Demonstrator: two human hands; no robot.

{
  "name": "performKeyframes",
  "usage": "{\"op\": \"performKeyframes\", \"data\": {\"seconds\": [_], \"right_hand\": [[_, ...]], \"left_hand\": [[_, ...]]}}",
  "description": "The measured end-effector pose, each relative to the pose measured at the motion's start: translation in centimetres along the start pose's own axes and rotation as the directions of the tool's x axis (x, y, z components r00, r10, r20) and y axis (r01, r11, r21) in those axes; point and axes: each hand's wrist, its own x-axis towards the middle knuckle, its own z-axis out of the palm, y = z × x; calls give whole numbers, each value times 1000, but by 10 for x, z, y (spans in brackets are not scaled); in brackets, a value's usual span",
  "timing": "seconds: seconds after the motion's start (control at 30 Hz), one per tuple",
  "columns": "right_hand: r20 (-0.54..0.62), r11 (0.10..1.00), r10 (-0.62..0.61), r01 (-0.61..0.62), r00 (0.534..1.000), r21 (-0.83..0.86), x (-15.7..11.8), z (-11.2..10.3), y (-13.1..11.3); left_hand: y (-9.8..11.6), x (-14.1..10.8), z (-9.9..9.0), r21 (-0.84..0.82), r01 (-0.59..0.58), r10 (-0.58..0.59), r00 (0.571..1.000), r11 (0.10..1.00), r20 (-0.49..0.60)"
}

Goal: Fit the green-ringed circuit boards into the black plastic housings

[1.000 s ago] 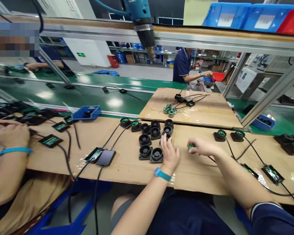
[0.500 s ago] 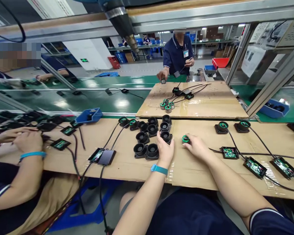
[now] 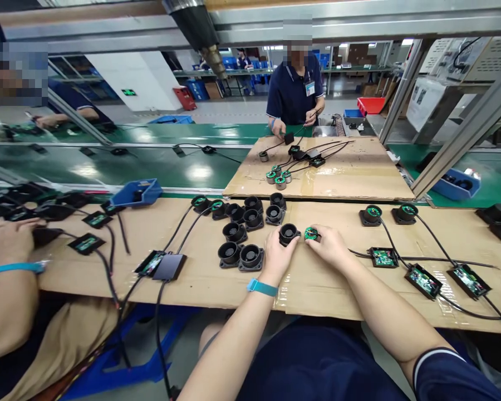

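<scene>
My left hand grips a round black housing by its square base, its open cup facing up. Just right of it, my right hand holds a small round part with a green circuit board between its fingertips; the two parts are close but apart. Several more black housings stand in loose rows left of my left hand. Off to the right, a housing fitted with a green board is wired to an opened black box.
At the left, a co-worker's hand rests among black parts. Across the table, another person handles wired parts over a cardboard sheet. A blue bin sits at the back left. A tool hangs overhead.
My left hand has drawn one black housing out of the group, rightward toward the green-board part. The person opposite now holds a black box. The whole view has shifted slightly.
</scene>
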Motion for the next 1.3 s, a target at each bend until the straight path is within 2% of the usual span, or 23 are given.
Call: {"op": "performKeyframes", "data": {"seconds": [0.1,0.17,0.27,0.37,0.53,0.67,0.8,0.87,0.97,1.13,1.23,1.3], "right_hand": [[-207,988,-28,58,978,144,-8,-1,-3],[-301,968,-48,119,953,223,-13,0,-9],[-343,948,-129,217,930,231,-18,5,-20],[-349,938,-226,300,910,173,-19,12,-27],[-393,949,-234,296,889,105,-18,20,-27],[-343,964,-202,249,917,96,-18,21,-27],[-311,984,-113,151,943,99,-17,19,-27],[-249,987,-96,124,964,99,-16,18,-28],[-156,982,-138,155,978,105,-16,18,-27],[-123,983,-165,174,979,63,-19,19,-22],[-16,990,-140,140,990,-24,-16,15,-22],[65,983,-158,163,985,-84,-11,13,-25]], "left_hand": [[4,-1,-2,-19,-102,102,995,995,-6],[7,-2,-3,-38,-181,182,983,983,17],[11,-6,-4,-88,-283,288,956,955,59],[12,-9,-4,-101,-344,349,936,934,47],[10,-10,-3,-84,-382,386,922,920,38],[8,-10,-2,-110,-348,356,932,931,66],[7,-11,-1,-102,-362,371,925,926,83],[7,-11,0,-108,-348,358,929,931,93],[7,-11,0,-140,-296,314,940,945,132],[8,-10,0,-172,-261,290,941,950,176],[7,-8,0,-191,-234,272,939,953,209],[5,-7,0,-192,-215,256,941,957,220]]}}
